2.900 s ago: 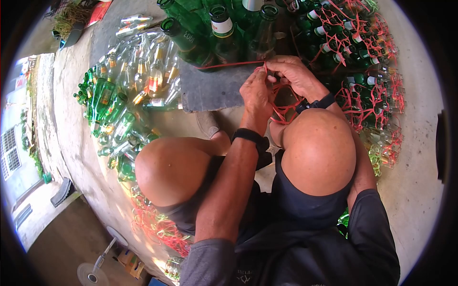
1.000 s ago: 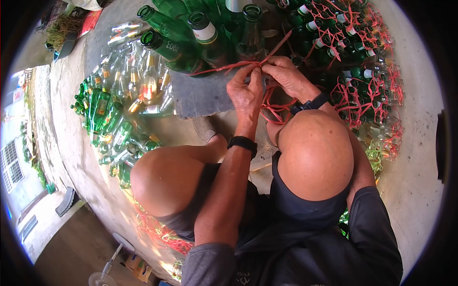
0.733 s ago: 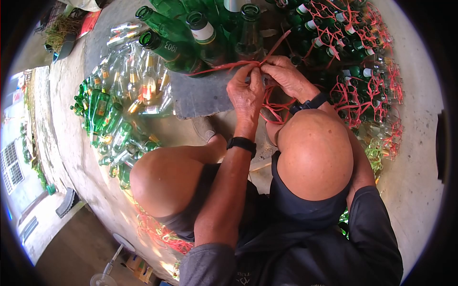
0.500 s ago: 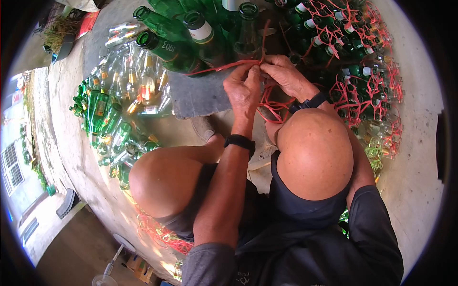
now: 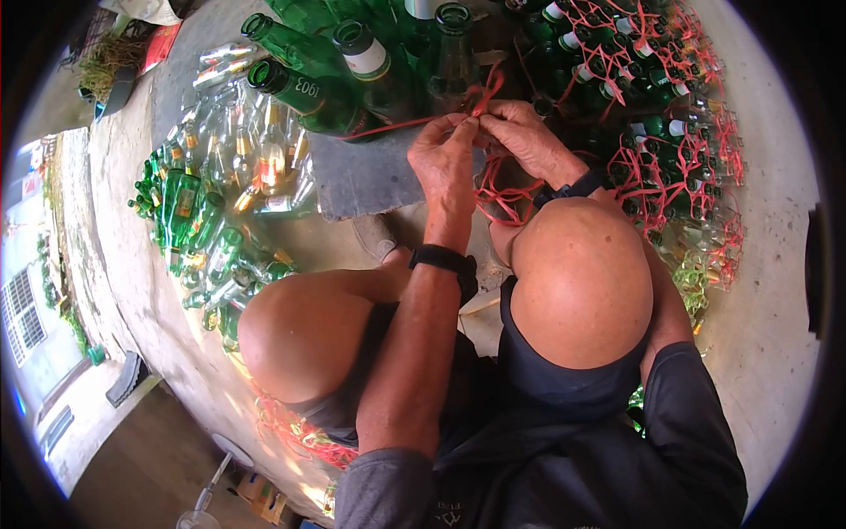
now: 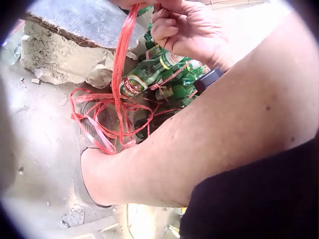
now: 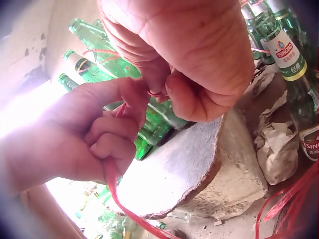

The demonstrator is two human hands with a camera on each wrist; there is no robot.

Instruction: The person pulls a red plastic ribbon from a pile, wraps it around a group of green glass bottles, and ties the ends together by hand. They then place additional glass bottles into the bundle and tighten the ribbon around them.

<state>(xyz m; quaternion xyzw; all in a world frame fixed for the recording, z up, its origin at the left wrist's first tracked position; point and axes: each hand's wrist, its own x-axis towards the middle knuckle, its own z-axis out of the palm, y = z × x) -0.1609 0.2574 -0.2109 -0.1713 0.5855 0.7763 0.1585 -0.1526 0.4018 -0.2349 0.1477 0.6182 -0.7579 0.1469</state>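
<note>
In the head view, my left hand (image 5: 445,167) and right hand (image 5: 529,139) meet at the front of a cluster of green beer bottles (image 5: 370,66). Red plastic twine (image 5: 405,127) runs round the foot of that cluster to my fingertips, and a small loop of it stands up just above them. Both hands pinch the twine between thumb and finger. In the right wrist view, a strand (image 7: 112,174) trails down out of my left hand (image 7: 99,119), beside my right hand (image 7: 194,50). Slack twine (image 6: 119,94) hangs in the left wrist view to a heap by one shoe.
The cluster stands on a dark slab (image 5: 370,181) between my feet. Bottles netted in red twine (image 5: 661,159) crowd the right side. Loose clear and green bottles (image 5: 185,198) lie to the left. A fan (image 5: 203,498) stands at the lower left.
The hands have come slightly left and stayed together. The twine's free end, which pointed up to the right, now bends into a small loop above the fingertips. The bottles appear shifted left.
</note>
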